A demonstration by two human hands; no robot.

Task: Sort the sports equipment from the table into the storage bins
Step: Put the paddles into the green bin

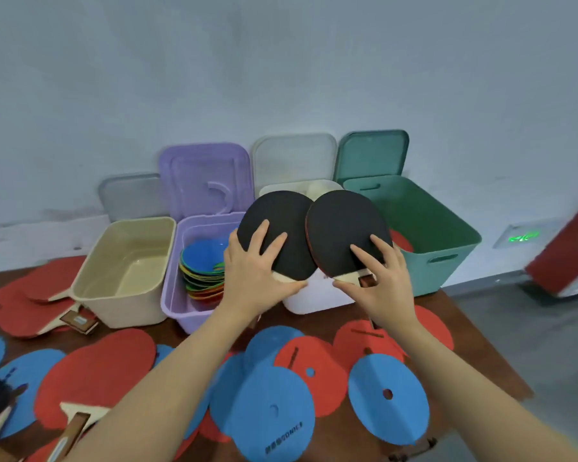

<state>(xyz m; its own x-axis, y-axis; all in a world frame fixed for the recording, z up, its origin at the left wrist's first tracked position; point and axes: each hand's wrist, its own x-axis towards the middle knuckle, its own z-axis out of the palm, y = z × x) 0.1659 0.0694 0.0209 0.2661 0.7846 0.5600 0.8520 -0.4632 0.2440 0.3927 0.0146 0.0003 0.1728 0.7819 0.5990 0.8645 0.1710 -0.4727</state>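
Observation:
My left hand grips a table tennis paddle by the neck, black face towards me. My right hand holds a second black-faced paddle the same way. Both paddles are raised side by side above the white bin, their blades nearly touching. Four open bins stand in a row at the back of the table: beige, purple holding a stack of coloured discs, white, and green with something red inside.
Flat blue discs and red discs cover the brown table in front. More red-faced paddles lie at the left. The bin lids lean against the grey wall behind. The table's right edge drops to grey floor.

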